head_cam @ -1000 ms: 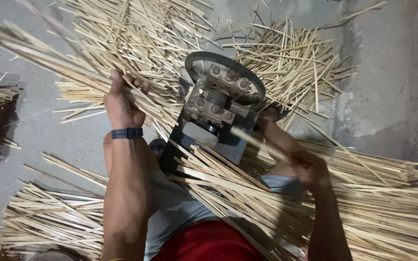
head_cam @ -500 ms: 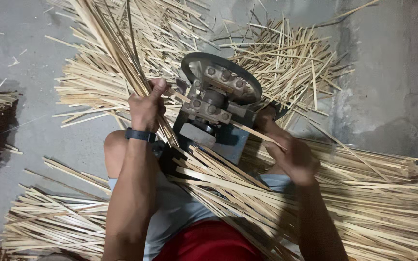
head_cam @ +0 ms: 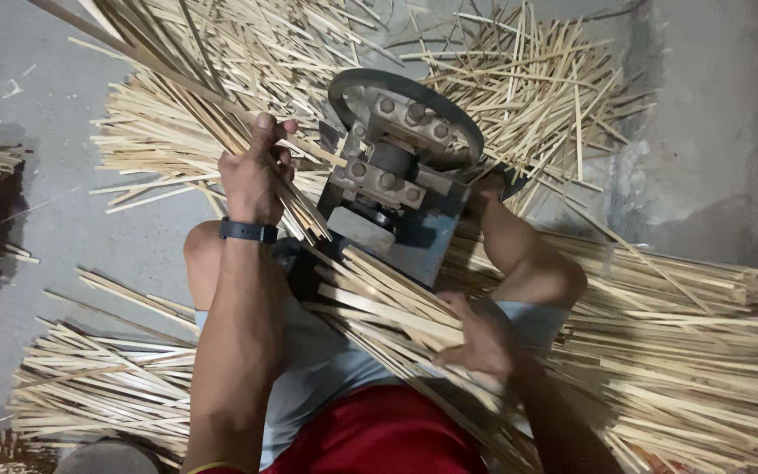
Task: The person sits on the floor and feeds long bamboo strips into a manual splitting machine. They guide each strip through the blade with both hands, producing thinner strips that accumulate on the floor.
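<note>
Left hand has swung its bundle of bamboo strips more upright since half a second ago, strip ends now fanning toward the top-left corner rather than lying across the pile; right hand has dropped lower onto the lap.

Left hand is closed around that bundle, thumb up, lower ends of the strips sitting just beside the left face of the splitting machine; dark wristband on that wrist; right hand lies on the strips across the lap, fingers curled over them, though blur means I cannot tell whether it actually grips or just rests.

Machine sits between the knees: grey ring at the far side, bolted roller block in the middle, blue base toward the person.

Progress, as a judgement: mid-run, not near the end; big loose heap of cut strips beyond the machine and another layered stack at right; more at lower left; which piles are fed and which are still waiting, I cannot tell; nothing visibly inside the rollers right now.
</note>
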{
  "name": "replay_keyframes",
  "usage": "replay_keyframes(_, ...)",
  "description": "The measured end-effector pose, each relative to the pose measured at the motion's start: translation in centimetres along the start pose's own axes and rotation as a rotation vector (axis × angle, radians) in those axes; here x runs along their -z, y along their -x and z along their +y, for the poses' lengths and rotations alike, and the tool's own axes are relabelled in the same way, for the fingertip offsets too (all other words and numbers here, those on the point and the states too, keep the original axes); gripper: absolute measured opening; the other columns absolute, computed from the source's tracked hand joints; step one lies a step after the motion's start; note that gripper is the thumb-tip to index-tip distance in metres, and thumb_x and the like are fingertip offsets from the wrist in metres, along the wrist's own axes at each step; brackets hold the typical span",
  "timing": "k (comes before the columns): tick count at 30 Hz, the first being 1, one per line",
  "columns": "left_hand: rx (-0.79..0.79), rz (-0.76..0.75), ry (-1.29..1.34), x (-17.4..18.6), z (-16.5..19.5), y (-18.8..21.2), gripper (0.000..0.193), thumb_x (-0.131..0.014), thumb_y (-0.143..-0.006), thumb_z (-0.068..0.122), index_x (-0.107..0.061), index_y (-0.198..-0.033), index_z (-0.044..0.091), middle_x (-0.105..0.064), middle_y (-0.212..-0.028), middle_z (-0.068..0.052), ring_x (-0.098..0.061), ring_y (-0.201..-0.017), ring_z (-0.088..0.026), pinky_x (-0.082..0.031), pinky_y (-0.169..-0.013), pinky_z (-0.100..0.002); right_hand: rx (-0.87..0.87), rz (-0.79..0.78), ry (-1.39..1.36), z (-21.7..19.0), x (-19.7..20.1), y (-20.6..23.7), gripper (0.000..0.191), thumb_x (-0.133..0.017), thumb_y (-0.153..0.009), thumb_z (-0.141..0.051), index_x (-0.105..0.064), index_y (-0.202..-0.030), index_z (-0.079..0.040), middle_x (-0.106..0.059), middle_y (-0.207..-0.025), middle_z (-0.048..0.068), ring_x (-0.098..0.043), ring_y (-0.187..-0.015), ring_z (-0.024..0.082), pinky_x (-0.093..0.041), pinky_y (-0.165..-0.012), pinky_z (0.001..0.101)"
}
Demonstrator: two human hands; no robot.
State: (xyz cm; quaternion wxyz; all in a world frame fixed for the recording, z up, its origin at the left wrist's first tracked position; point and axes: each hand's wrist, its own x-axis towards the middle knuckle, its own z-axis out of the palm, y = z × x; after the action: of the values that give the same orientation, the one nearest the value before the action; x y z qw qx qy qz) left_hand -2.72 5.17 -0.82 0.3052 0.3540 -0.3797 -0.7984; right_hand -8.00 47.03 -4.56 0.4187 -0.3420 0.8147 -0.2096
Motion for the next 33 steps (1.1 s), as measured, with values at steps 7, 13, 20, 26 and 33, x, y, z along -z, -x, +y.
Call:
replay_keyframes(7, 0.000, 0.008, 0.050, 0.6, -1.0, -0.7, 0.028, -0.070, -0.101, 0.027, -0.065, -0.103, -0.001, -0.077, -0.097, -0.013, -0.057, -0.063, -0.012, -0.046, -0.048, -0.026, 0.395, 0.521, 0.032, 0.5, 4.3, -0.5, 0.022, -0.081, -0.080, -0.019, -0.078, -0.093, -0.001, -0.077, -0.094, 0.013, -0.072, -0.072, 0.018, -0.059, -0.060, 0.0291)
replay_keyframes(13, -0.096, 0.047, 0.194, 1.8, -1.0, -1.3, 0.029, -0.067, -0.102, 0.030, -0.062, -0.110, 0.003, -0.069, -0.093, -0.010, -0.072, -0.085, -0.015, -0.063, -0.066, -0.035, 0.547, 0.632, 0.556, 2.5, 6.7, 0.8, 0.013, -0.069, -0.104, -0.011, -0.076, -0.093, -0.008, -0.079, -0.097, 0.010, -0.076, -0.084, 0.017, -0.063, -0.069, 0.0273)
replay_keyframes(20, -0.078, 0.061, 0.273, 2.4, 0.1, -1.3, 0.037, -0.074, -0.097, 0.039, -0.065, -0.102, 0.004, -0.050, -0.072, -0.001, -0.049, -0.056, -0.013, -0.039, -0.047, -0.029, -0.298, 0.519, 0.249, 7.7, 11.0, 3.5, 0.024, -0.067, -0.096, -0.031, -0.077, -0.109, -0.014, -0.078, -0.080, 0.008, -0.074, -0.058, 0.015, -0.061, -0.059, 0.0340)
replay_keyframes(26, 0.019, 0.076, -0.030, 0.9, -0.6, -0.8, 0.032, -0.084, -0.089, 0.029, -0.063, -0.095, 0.006, -0.059, -0.070, 0.000, -0.048, -0.049, -0.010, -0.037, -0.040, -0.026, -0.015, 0.521, 0.260, 4.9, 11.3, -1.5, 0.031, -0.057, -0.103, -0.036, -0.078, -0.111, -0.013, -0.077, -0.082, 0.008, -0.072, -0.059, 0.015, -0.061, -0.058, 0.0326)
replay_keyframes(33, 0.013, -0.006, -0.159, 0.3, -1.4, -0.1, 0.029, -0.086, -0.086, 0.024, -0.068, -0.099, 0.006, -0.069, -0.078, -0.005, -0.051, -0.049, -0.008, -0.042, -0.041, -0.025, -0.054, 0.529, 0.275, 3.5, 9.6, -4.2, 0.031, -0.055, -0.101, -0.034, -0.078, -0.106, -0.015, -0.073, -0.063, 0.008, -0.061, -0.041, 0.015, -0.044, -0.036, 0.0289)
